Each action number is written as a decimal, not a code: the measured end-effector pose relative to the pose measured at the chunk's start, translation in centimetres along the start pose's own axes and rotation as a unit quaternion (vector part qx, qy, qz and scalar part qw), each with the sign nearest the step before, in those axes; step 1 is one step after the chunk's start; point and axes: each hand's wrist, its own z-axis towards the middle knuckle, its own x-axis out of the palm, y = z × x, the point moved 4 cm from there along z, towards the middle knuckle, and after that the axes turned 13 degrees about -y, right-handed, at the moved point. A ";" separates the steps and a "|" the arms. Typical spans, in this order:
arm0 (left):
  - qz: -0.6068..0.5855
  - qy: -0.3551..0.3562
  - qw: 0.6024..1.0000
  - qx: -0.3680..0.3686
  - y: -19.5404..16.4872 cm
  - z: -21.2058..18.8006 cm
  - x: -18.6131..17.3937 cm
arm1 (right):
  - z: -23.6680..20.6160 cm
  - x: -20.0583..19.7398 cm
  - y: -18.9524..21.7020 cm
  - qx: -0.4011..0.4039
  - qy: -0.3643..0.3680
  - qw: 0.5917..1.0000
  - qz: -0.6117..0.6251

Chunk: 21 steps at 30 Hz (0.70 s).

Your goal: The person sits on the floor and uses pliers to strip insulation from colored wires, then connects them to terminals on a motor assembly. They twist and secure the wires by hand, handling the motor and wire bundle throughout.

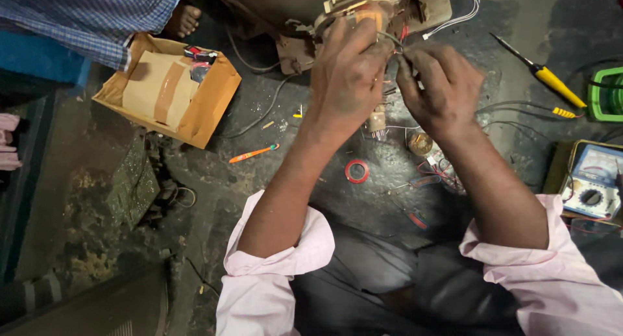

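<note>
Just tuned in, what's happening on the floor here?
A person in a pink shirt works with both hands on thin wires at the back of a dark, dusty electronic assembly. The left hand grips a beige plastic part of it; the right hand pinches the thin wires beside it. A yellow-handled screwdriver, a red tape ring, an analogue meter and an open cardboard box lie around on the floor.

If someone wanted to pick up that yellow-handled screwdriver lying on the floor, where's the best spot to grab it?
Probably by the yellow handle of the screwdriver, which is thicker than the thin dark shaft running up and left. It lies flat and slanted on the dark floor, with bare floor along its upper side, so coming from above, fingers across the handle, looks easiest. The green container crowds its lower right end.
</note>
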 end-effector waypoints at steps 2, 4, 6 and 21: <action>0.003 0.003 1.000 -0.001 0.0 0.0 0.0 | 0.2 0.0 0.1 -0.007 0.001 1.000 -0.017; 0.009 0.007 1.000 -0.004 0.0 0.0 0.0 | 0.4 -0.1 0.2 -0.017 0.002 0.999 -0.029; -0.001 0.001 1.000 -0.003 -0.1 0.0 -0.1 | 0.6 0.0 0.0 0.004 0.022 1.000 -0.003; 0.001 -0.006 1.000 0.001 -0.1 -0.1 -0.1 | 0.8 0.0 -0.5 0.003 0.066 0.998 -0.009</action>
